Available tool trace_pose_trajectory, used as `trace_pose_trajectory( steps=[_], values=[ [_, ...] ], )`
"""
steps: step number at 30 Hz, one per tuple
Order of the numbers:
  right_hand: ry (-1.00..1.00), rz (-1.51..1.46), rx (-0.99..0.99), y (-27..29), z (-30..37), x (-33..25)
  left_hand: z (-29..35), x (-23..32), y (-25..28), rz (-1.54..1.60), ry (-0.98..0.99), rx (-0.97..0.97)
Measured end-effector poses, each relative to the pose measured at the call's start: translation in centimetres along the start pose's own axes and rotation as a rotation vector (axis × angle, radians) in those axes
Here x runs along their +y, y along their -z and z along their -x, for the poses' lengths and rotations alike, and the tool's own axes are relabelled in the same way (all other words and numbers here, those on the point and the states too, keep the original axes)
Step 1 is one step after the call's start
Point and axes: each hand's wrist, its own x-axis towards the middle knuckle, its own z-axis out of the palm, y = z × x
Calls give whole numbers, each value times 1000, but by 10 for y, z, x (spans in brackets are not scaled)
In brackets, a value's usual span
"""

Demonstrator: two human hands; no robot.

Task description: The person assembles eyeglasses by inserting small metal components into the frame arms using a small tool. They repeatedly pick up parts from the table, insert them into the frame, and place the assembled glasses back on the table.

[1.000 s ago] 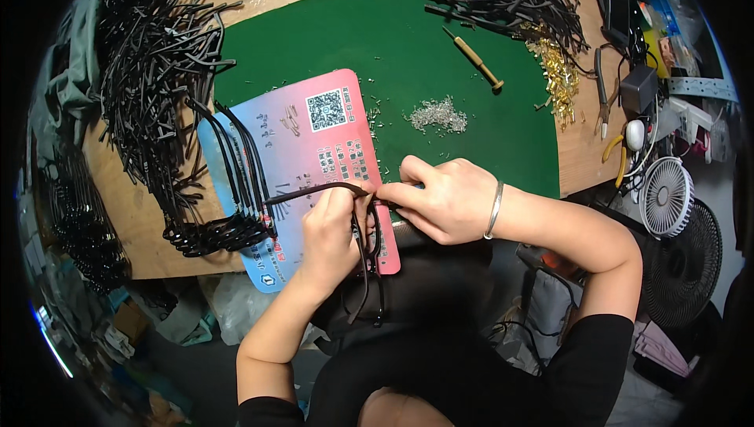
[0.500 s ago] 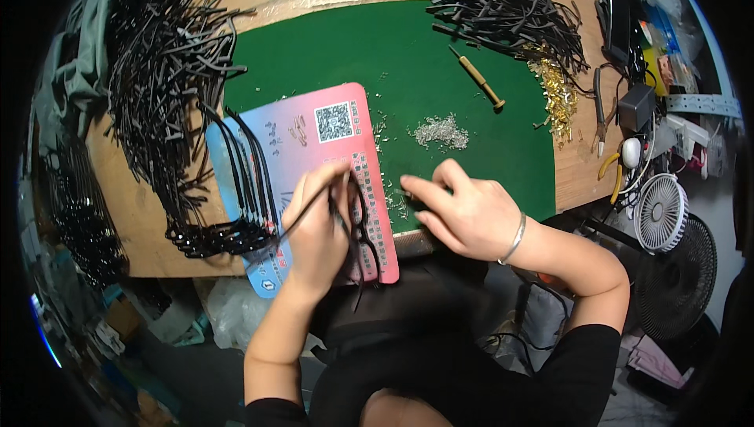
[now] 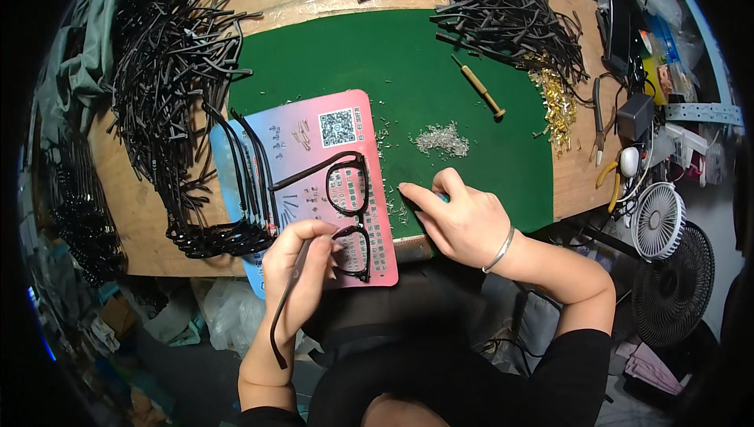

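"Where are the glasses?"

"Just left of the frame's middle: a pair of black plastic eyeglasses with rounded lenses (image 3: 347, 213) lies over the blue-to-pink printed rectangular mat (image 3: 294, 111). One slim temple reaches left, near the row of folded black eyeglasses (image 3: 228, 240) at the mat's left side."

"And the left hand?"

"The left hand (image 3: 297, 274) pinches the other slim black temple (image 3: 277, 325) between thumb and fingers, near the lower lens; its tip trails down over the wrist. I'd guess that grip steadies the pair. Whether that temple is joined at the hinge, I can't tell."

"How does the right one sit?"

"The right hand (image 3: 471, 227), right of centre, hangs palm-down over the edge of the smooth green sheet (image 3: 314, 54). Its index finger points left, the thumb lies a little below, with a slight gap, and the rest curl under. Something blue-green (image 3: 445, 197) shows among them; how firmly it's held is hidden."

"The forearms?"

"The left rises nearly straight from the lower edge; the right bends sharply at the elbow, lower right."

"Why the pile of tiny silvery metal pieces (image 3: 442, 140) there?"

"Probably for easy reach, just above the right hand."
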Motion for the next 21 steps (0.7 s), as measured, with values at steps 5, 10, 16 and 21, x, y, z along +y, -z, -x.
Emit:
trace_pose_trajectory(
  steps=[5,10,16,21],
  values=[
    [30,63,2,-2,-1,0,11,-12,13,49,-58,-185],
    [45,104,-9,-4,-2,-3,17,-18,11,40,-98,-173],
    [-7,117,31,-6,-3,-6,19,-28,13,-486,-438,38],
    [26,208,19,-9,0,-7,28,-21,8,-636,-698,-44]
  ],
)
